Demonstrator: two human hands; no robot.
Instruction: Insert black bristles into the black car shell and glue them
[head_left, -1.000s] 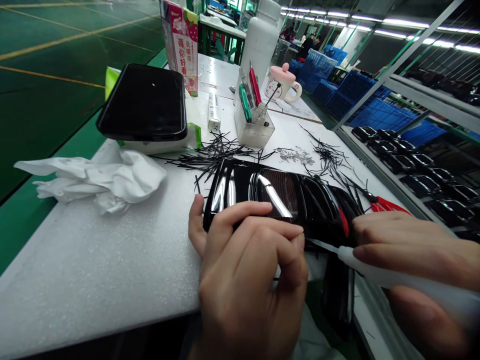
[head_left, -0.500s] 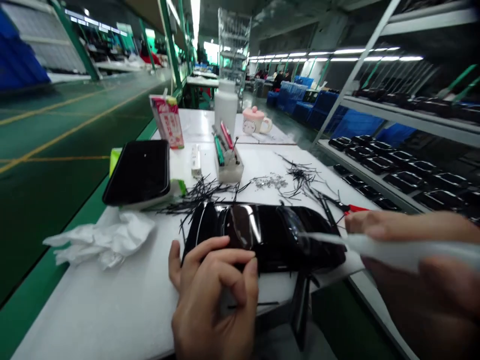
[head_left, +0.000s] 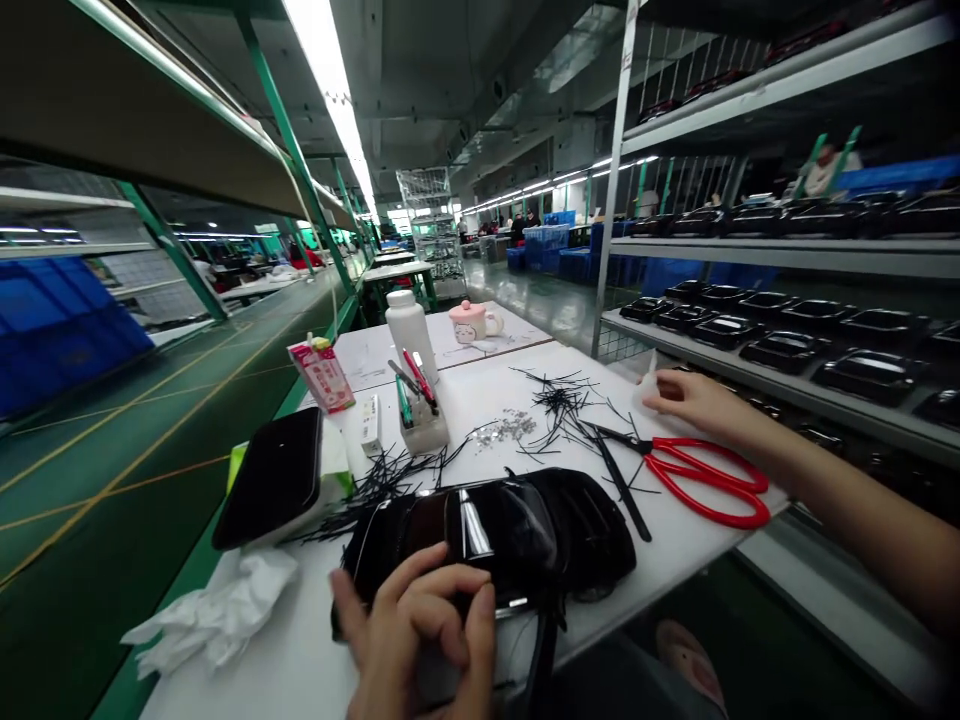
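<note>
One nozzle bottle (head_left: pixel 649 386), farther from one shell (head_left: pixel 517 525)

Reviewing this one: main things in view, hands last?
car shell: one, black, front
small bottle: one, white, right
scissors: one, red handles, right
strips: many, black, centre
pen box: one, pale, centre
large bottle: one, white, rear
mug: one, white-pink, rear
carton: one, pink, left
slab: one, black, left
tissue: one wad, white, left
rack: one, grey, right
crates: several, blue, background
left hand: one, bare, at car shell
right hand: one, bare, at small bottle
</note>
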